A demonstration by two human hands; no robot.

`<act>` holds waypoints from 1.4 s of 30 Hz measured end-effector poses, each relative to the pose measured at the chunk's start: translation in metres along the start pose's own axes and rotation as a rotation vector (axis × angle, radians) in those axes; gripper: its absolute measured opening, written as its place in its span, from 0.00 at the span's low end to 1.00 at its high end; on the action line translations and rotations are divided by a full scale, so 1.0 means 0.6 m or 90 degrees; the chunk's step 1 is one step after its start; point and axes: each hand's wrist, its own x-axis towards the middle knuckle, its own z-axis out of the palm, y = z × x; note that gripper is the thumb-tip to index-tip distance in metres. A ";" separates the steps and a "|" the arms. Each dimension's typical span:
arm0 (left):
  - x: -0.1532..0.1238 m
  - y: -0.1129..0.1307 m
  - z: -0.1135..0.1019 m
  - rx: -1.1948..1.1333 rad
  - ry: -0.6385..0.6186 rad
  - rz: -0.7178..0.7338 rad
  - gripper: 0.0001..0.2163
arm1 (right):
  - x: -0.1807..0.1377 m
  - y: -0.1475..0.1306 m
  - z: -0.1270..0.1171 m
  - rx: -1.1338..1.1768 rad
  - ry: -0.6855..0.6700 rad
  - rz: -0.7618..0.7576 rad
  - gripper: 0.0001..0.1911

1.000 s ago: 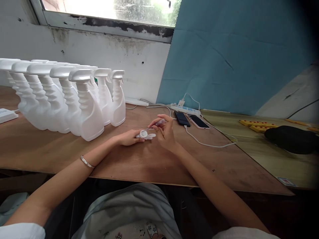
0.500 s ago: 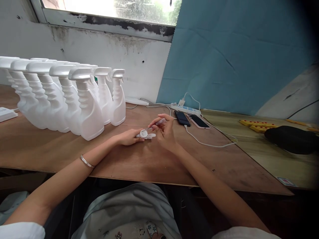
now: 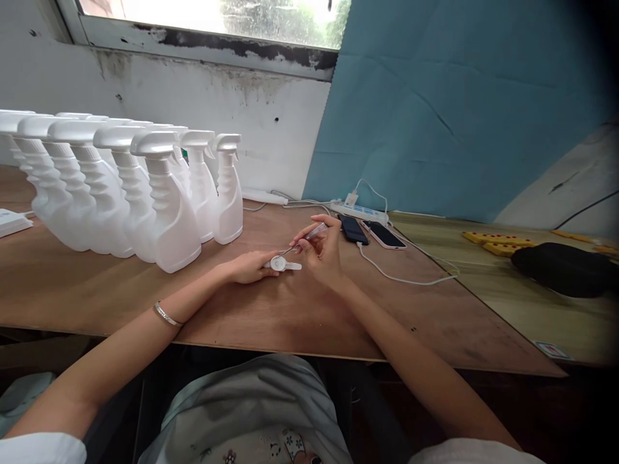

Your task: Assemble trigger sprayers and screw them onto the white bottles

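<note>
My left hand rests on the wooden table and pinches a small white plastic part with a round end. My right hand is closed round a thin clear-handled tool, a small screwdriver or pick, whose metal tip points down-left at the white part. Both hands meet near the middle of the table, just in front of me.
Several white trigger spray bottles stand in rows at the left. Behind the hands lie a black phone, a pink-edged phone on a white cable, and a power strip. A black pouch and yellow strips lie far right.
My right hand has tilted the thin tool slightly upward; the left hand and white part stay where they were. The view has shifted a little.
</note>
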 end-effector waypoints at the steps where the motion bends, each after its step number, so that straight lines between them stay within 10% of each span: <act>1: 0.000 0.000 0.000 0.004 0.000 -0.002 0.22 | -0.001 0.001 0.000 -0.011 -0.002 -0.005 0.17; 10: -0.002 0.004 -0.005 0.018 0.005 -0.028 0.17 | -0.021 0.012 0.008 -0.223 -0.131 -0.223 0.09; 21: -0.005 0.006 -0.006 0.047 0.000 -0.050 0.21 | -0.013 0.012 0.000 -0.069 -0.045 -0.070 0.17; 36: -0.004 0.009 -0.007 0.057 0.010 -0.091 0.21 | -0.023 0.035 -0.006 -0.322 -0.135 -0.435 0.11; 42: -0.004 0.009 -0.006 0.083 0.004 -0.091 0.20 | -0.018 0.028 0.002 -0.170 -0.003 -0.157 0.14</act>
